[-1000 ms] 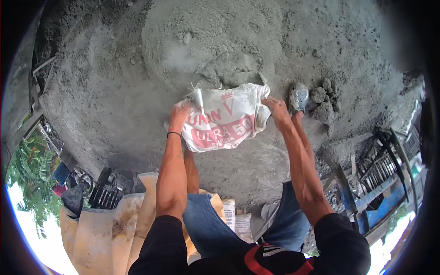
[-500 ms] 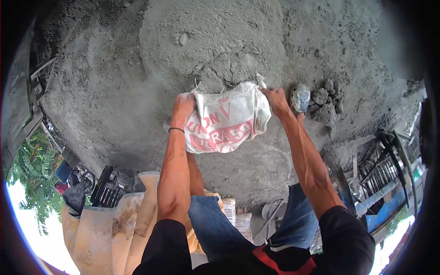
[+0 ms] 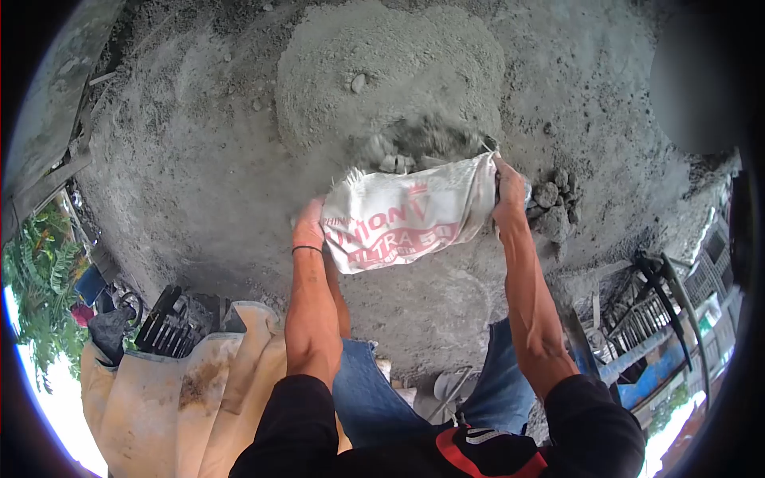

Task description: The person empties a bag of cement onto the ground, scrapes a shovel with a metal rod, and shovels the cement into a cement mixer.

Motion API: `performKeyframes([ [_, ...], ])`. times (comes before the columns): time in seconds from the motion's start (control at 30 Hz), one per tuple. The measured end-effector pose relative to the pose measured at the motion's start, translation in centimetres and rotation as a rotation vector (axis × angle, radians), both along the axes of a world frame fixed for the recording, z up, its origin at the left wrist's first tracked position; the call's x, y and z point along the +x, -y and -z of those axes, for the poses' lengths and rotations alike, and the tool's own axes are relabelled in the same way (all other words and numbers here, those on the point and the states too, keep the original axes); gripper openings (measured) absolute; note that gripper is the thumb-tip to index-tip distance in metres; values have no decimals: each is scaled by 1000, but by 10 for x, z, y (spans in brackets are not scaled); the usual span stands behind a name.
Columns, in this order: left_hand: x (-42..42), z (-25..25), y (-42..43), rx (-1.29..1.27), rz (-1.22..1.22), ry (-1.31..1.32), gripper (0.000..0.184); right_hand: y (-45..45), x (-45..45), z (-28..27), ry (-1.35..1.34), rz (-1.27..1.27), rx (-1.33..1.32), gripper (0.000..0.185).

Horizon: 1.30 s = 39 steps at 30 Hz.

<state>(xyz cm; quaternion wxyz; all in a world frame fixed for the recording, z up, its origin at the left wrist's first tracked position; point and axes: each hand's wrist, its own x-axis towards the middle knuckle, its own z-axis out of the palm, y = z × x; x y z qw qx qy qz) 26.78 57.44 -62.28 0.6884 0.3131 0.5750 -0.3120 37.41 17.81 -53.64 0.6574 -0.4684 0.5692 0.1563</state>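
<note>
Sack at the foot of the mound, seen from above; clock positions are read from the centre of the sack. The printed sack (image 3: 406,219), white with red lettering, lies between the two hands, its frayed mouth turned toward 12 o'clock. The left hand (image 3: 309,225) has its grip closed on the edge at 9 o'clock; the right hand (image 3: 510,191) is clamped on the upper corner, between 2 and 3 o'clock. Compared with a half second earlier, the sack is drawn out wider, the hands stand farther apart, and its right end rides higher than its left. More of the lettering shows flat. At the mouth, toward 12 o'clock, loose grey material (image 3: 437,137) now appears blurred, with lumps just beside the frayed rim; this suggests contents spilling out, though the inside of the sack is hidden. Beyond it rises the grey mound (image 3: 398,56), bearing one pale stone (image 3: 358,83). A cluster of rough stones (image 3: 553,209) lies at 3 o'clock, just beyond the right hand. Tan sheeting (image 3: 151,398) occupies 8 o'clock.
</note>
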Motion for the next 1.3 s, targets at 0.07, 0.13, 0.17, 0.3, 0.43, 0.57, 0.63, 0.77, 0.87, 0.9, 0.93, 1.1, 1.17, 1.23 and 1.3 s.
performKeyframes([
  [0.07, -26, 19, -3, -5, -28, -85, 22, 5, -17, 30, -53, -16, -2, 23],
  [0.13, -31, 20, -1, 214, 67, 17, 24, 5, -26, 62, -105, -313, -37, 32],
  [0.17, -7, -1, 11, 101, 99, -114, 25, 10, -28, 63, -88, -525, -106, 34],
  [0.3, 14, -56, 10, -110, -79, -20, 26, 14, -17, 28, -191, -219, 27, 37],
  [0.43, -24, -24, 13, 154, 4, -144, 29, 21, -37, 44, -304, -516, -128, 38],
  [0.57, -54, -37, 1, 215, 108, 120, 32, 15, -43, 40, 131, -349, -105, 38],
  [0.63, -35, -52, 26, 290, 83, -1, 33, 15, -30, 19, 106, -420, -69, 38],
  [0.77, -41, -91, 29, 487, 326, -44, 39, 28, -91, 65, 199, -649, -202, 39],
  [0.87, -20, -122, 67, 677, 255, 121, 43, 29, -17, 20, 85, -728, -176, 46],
  [0.9, -30, -138, 71, 650, 218, 162, 46, 30, -27, 8, 73, -832, -70, 47],
  [0.93, -49, -165, 81, 648, 217, 129, 46, 35, -37, -6, 72, -932, 32, 49],
  [1.1, -34, -172, 101, 855, 521, 379, 43, 84, -22, -22, 49, -834, 122, 39],
  [1.17, -21, -154, 102, 909, 753, 386, 38, 64, -11, -26, 62, -775, 12, 35],
  [1.23, -42, -105, 74, 908, 692, 346, 34, 23, -14, -31, 62, -733, -83, 32],
  [1.3, -38, -98, 57, 923, 662, 318, 28, -33, -16, -40, 271, -773, -160, 31],
])
